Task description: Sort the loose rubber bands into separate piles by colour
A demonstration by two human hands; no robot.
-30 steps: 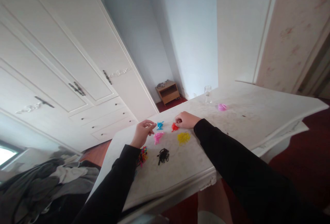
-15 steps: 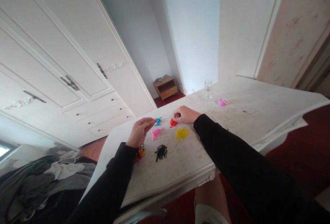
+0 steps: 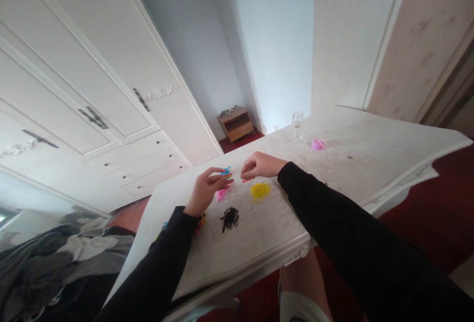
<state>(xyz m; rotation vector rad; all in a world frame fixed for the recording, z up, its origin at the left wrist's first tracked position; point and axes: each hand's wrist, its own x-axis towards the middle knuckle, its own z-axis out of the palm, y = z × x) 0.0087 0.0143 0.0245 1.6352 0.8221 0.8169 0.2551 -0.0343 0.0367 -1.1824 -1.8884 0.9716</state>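
My left hand (image 3: 207,189) is over the far left of the white table (image 3: 274,230), thumb and fingers together on small yellow-orange rubber bands (image 3: 229,177). Partly covered by that hand are a blue pile (image 3: 225,170) and a pink pile (image 3: 221,194) of bands. My right hand (image 3: 259,165) is pinched just above the red bands (image 3: 246,180), mostly hiding them; whatever its fingertips hold is too small to make out. Closer to me lie a yellow pile (image 3: 260,191) and a black pile (image 3: 230,219). Mixed-colour bands (image 3: 201,223) show beside my left wrist.
A clear jar (image 3: 297,127) stands near the far table edge, with a pink object (image 3: 317,144) beside it. Clothes (image 3: 85,250) are heaped left of the table. A white wardrobe (image 3: 92,65) and a small wooden cabinet (image 3: 236,123) stand beyond.
My left hand has shifted right, towards my right hand, now covering part of the pink and blue piles. My right hand has moved slightly left, hiding more of the red bands.
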